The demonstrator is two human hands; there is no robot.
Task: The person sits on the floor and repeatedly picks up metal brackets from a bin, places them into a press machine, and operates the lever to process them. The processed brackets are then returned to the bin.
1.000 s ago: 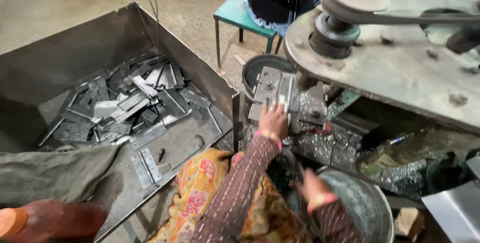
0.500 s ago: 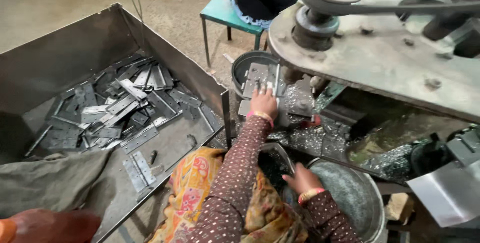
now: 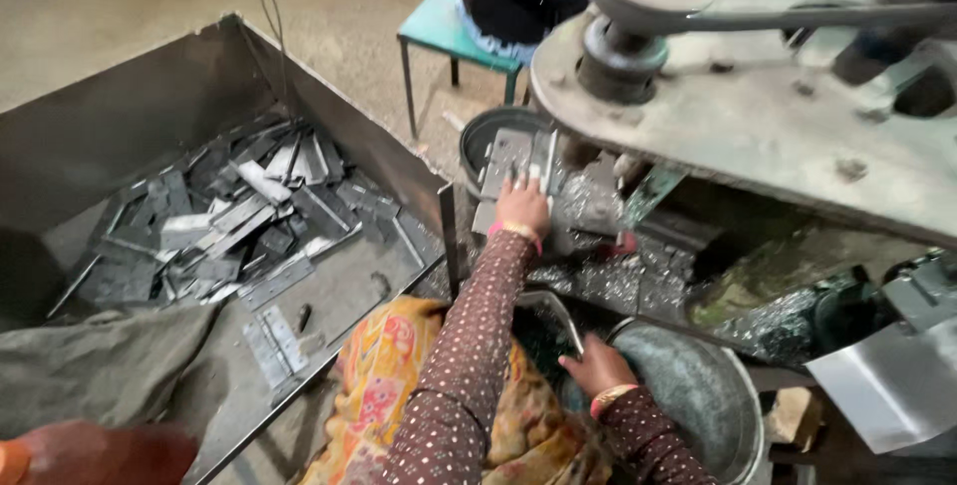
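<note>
My left hand (image 3: 522,208) reaches forward, fingers laid flat on a stack of flat grey metal plates (image 3: 510,158) under the machine's heavy steel arm (image 3: 758,136). A pink bangle sits on that wrist. My right hand (image 3: 596,365) is low by my lap, at a thin curved metal handle (image 3: 558,314) beside a round metal basin (image 3: 698,385). Its fingers dip into a dark gap, so I cannot see what they hold. Both sleeves are brown with white dots.
A big open steel bin (image 3: 150,116) on the left holds several hinge-like metal strips (image 3: 239,221). Grey cloth (image 3: 100,375) drapes its near corner. Another person sits on a green stool (image 3: 449,41) beyond. Shiny metal swarf (image 3: 618,281) lies under the machine.
My left hand stays on the plates. My right hand has shifted slightly left, from the basin's rim toward the handle. The view has drifted a little.
</note>
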